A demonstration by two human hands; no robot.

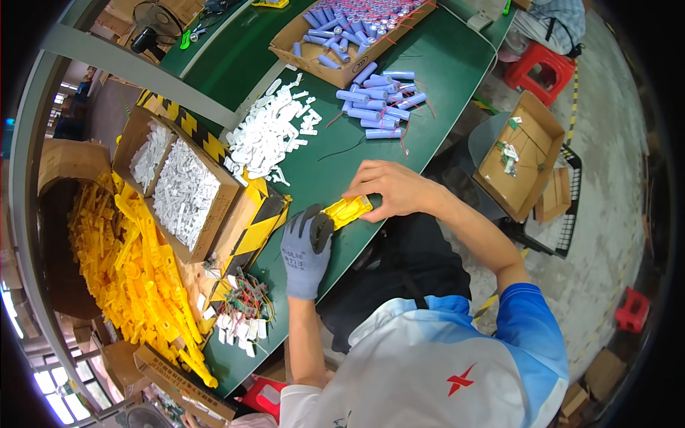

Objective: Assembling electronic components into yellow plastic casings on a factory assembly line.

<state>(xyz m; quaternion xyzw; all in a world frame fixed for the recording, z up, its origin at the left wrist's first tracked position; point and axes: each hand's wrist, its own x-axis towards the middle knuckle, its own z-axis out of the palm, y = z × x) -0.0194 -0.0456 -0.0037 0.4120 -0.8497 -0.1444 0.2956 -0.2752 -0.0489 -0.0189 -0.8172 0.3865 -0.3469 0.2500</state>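
A yellow plastic housing point(347, 212) is held between my two hands over the green table's near edge. My left hand point(307, 246), in a grey glove with dark fingertips, grips its left end. My bare right hand point(389, 189) has thumb and fingers closed on the right end. What lies inside the housing is too small to make out. Beyond my hands lie loose blue cylindrical battery cells point(382, 103), several with red wires. Left of those spreads a pile of small white plastic pieces point(275, 128).
A cardboard box of blue cells point(342, 75) stands at the far side. To the left are a divided box of white parts point(225, 203), heaped yellow plastic parts point(135, 264) and wired white connectors point(242, 317). A red stool point(539, 75) and an open carton point(528, 160) are at right.
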